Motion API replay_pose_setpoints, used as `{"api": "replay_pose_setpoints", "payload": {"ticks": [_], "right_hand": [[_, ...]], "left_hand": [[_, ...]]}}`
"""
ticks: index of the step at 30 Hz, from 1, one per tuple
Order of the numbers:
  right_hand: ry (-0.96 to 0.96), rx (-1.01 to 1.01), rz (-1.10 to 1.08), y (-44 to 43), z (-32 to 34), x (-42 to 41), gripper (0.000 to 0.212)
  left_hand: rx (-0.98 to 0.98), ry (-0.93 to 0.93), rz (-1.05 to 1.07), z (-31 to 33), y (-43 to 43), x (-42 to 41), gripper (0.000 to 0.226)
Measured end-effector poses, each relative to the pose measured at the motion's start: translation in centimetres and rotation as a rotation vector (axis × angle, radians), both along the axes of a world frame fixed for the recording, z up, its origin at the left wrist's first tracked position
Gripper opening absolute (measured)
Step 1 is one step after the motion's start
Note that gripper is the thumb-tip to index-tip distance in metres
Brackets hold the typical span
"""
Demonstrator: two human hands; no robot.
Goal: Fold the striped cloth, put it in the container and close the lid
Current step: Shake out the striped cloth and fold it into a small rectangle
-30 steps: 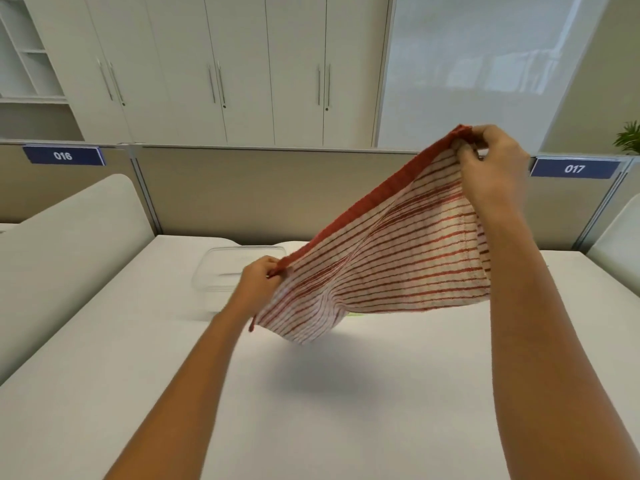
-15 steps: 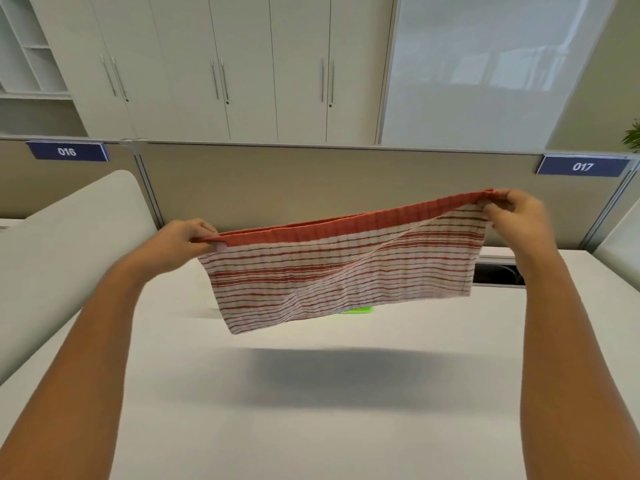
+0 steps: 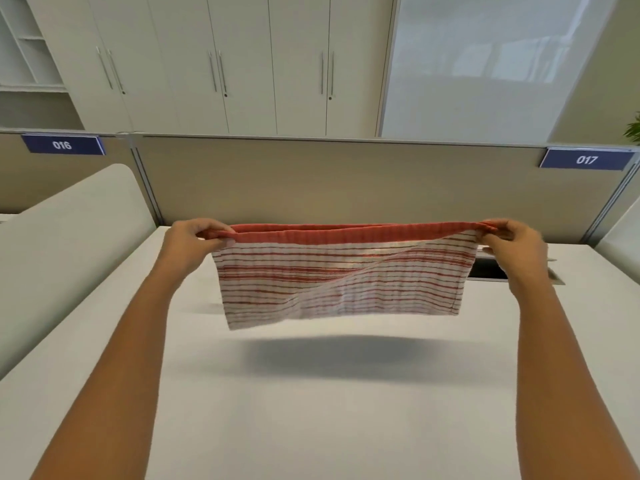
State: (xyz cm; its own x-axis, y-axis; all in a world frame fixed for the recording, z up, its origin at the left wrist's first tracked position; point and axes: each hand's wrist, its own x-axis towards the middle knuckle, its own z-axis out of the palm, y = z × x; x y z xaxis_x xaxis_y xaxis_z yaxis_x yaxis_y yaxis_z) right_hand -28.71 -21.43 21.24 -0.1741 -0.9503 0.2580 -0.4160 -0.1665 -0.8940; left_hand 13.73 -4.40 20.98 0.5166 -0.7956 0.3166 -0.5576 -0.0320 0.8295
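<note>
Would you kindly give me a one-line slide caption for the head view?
Left hand and right hand hold the half-folded striped cloth taut by its top corners above the white table.

Bright, even light; a soft shadow on the table (image 3: 329, 410); wide-angle bending at the edges.

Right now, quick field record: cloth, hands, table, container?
cloth: striped cloth doubled over, red band along top, held taut in the air above the table
left hand: left hand pinches top left corner
right hand: right hand pinches top right corner
table: white table, cloth's shadow on it
container: not visible
lid: not visible
</note>
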Motion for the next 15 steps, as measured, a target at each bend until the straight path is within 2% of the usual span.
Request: {"api": "replay_pose_setpoints", "payload": {"ticks": [3, 5, 7, 10, 12, 15], "right_hand": [[-0.126, -0.087, 0.000, 0.4, -2.3, -2.1, 0.019], [-0.119, 0.004, 0.056, 1.1, -5.1, -4.0, 0.017], [-0.036, 0.182, 0.149, 2.2, -8.3, -5.9, 0.020], [0.194, 0.534, 0.323, 4.0, -12.5, -7.8, 0.024], [0.325, 0.735, 0.376, 5.2, -14.3, -7.8, 0.025], [0.418, 0.866, 0.415, 6.1, -15.3, -7.6, 0.027]], "left_hand": [[-0.125, 0.111, -0.035, -0.8, 1.5, -0.9, 0.036], [-0.052, 0.144, -0.184, -2.5, 3.2, -1.1, 0.040], [0.250, 0.107, -0.357, -4.9, 4.7, -1.3, 0.031], [0.712, -0.006, -0.520, -9.2, 5.8, -1.4, 0.026], [0.879, -0.046, -0.556, -11.7, 6.2, -1.9, 0.031], [1.032, -0.068, -0.611, -14.0, 6.8, -2.6, 0.036]]}}
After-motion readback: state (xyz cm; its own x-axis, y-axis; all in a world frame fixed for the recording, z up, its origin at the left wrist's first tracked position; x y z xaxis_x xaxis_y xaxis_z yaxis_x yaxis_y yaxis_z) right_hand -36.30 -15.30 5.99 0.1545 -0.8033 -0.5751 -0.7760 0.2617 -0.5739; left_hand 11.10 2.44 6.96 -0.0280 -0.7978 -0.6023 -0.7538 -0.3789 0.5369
